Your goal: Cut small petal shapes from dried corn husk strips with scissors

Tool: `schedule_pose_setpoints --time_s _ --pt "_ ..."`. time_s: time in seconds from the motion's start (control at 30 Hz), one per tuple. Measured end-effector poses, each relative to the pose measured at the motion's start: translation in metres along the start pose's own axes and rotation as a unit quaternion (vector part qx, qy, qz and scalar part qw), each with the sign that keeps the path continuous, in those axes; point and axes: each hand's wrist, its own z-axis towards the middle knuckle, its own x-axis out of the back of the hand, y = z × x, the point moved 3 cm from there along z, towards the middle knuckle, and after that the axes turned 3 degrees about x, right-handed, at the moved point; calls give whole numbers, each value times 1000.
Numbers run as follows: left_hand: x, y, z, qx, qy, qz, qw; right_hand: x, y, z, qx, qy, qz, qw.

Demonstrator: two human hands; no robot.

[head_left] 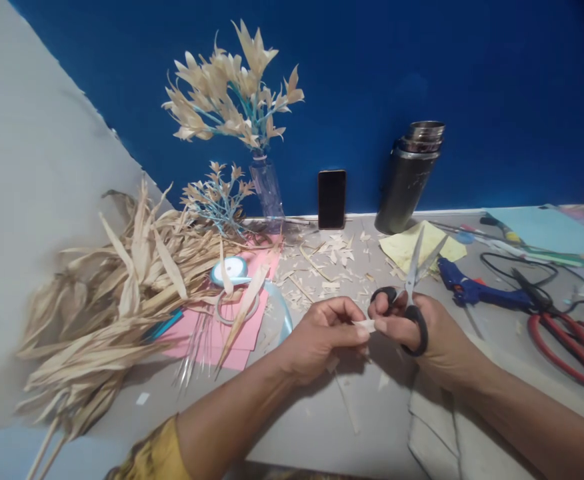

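Observation:
Between thumb and fingers, my left hand [322, 333] pinches a small pale piece of corn husk [365, 325]. My right hand [429, 333] is closed on black-handled scissors [412, 277], their blades parted and pointing up, away from the husk. The right thumb and fingertips also touch the husk piece's right end. Pale husk clippings [339, 250] lie scattered on the table behind both hands. A large pile of dried corn husks [137, 267] spreads out at the left.
Husk flowers [237, 87] stand in a clear bottle [268, 190] by the blue wall. A phone [331, 200] and a dark flask [409, 180] lean nearby. At right lie a blue glue gun [482, 290] and red-handled scissors [567, 340]. Ribbon [229, 270] rests on pink paper [245, 343].

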Motion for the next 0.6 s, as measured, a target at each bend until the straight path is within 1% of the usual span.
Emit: schedule_pose_setpoints --time_s 0.07,0.1,0.2,0.3,0.37,0.43,0.47,0.5,0.53,0.6 --pt "-1 1 0 -9 -27 -48 998 -1 -2 0 11 3 23 1000" --pt "-2 2 0 -15 -31 -67 997 0 -2 1 21 16 27 999" --pt "-4 3 -1 -38 -20 -82 996 5 -1 4 56 74 23 995" --pt "-5 -2 0 -55 18 -66 996 5 3 5 62 80 -11 995" --pt "-4 -5 2 -54 58 -54 995 3 4 3 50 75 -49 995" --pt "-1 -3 2 -57 92 -48 993 1 5 2 27 72 -71 995" --pt "1 -1 2 -62 107 -48 991 0 6 2 13 59 -67 996" --pt "3 3 2 -69 120 -47 989 -2 6 2 -1 32 -60 998" --pt "5 7 1 -78 129 -48 987 -4 7 2 -11 -8 -58 998" --pt "8 15 0 -95 139 -51 984 -9 10 2 -18 -109 -74 991"
